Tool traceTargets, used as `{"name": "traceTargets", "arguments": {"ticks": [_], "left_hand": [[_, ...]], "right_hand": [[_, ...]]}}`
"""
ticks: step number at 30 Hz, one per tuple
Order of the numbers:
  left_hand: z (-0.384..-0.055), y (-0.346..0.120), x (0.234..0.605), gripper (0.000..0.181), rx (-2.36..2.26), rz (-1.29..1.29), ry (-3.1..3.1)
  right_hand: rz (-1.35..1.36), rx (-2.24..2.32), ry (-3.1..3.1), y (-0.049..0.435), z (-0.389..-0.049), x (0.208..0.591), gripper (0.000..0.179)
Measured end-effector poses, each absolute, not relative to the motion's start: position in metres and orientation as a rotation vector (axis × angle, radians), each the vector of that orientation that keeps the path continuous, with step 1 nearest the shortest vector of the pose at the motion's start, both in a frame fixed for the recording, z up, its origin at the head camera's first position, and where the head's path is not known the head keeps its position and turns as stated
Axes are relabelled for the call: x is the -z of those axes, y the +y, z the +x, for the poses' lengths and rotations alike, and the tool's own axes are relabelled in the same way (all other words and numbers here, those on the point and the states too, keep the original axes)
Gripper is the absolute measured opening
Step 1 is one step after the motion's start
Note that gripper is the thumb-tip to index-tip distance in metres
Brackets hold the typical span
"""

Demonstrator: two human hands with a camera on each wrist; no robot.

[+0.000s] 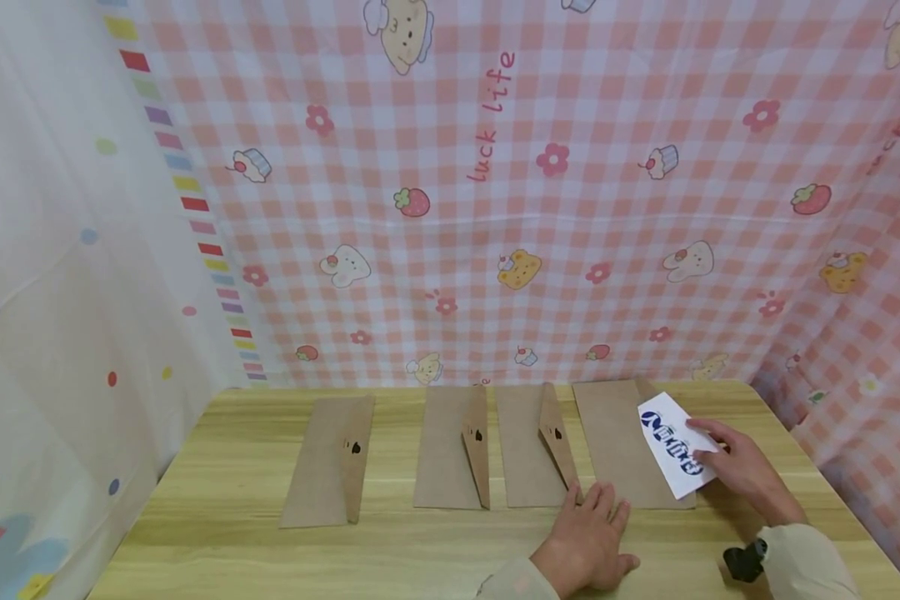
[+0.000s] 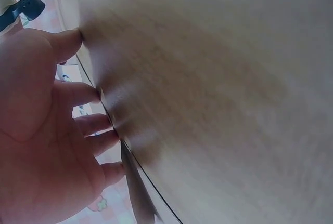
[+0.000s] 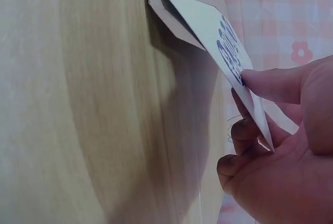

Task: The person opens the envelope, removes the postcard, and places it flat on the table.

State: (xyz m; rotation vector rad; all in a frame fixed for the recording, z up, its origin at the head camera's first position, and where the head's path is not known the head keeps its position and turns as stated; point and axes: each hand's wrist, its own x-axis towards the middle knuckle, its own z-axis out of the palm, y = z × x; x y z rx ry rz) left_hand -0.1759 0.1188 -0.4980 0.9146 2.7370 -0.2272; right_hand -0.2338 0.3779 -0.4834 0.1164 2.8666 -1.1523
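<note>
While right hand (image 1: 746, 471) pinches card (image 1: 673, 446) at edge of rightmost envelope (image 1: 611, 450), left hand (image 1: 588, 537), fingers apart, tabletop (image 1: 393, 467) between envelopes (image 1: 446, 450).

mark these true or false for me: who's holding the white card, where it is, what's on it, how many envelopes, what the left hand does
1. The right hand holds the white card. True.
2. In the head view, the white card overlaps part of the rightmost envelope. True.
3. The white card's visible face is blank. False: it bears dark blue markings.
4. Only two envelopes lie on the table. False: there are four envelopes.
5. The left hand grips the white card. False: only the right hand holds it.
</note>
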Motion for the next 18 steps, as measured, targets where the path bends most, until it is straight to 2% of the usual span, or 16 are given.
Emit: {"name": "traceTargets", "arguments": {"ticks": [18], "left_hand": [[-0.1785, 0.1161, 0.5007, 0.066, 0.216, 0.985, 2.764]], "right_hand": [[0.058, 1.135, 2.923, 0.3856, -0.2281, 0.4808, 0.047]]}}
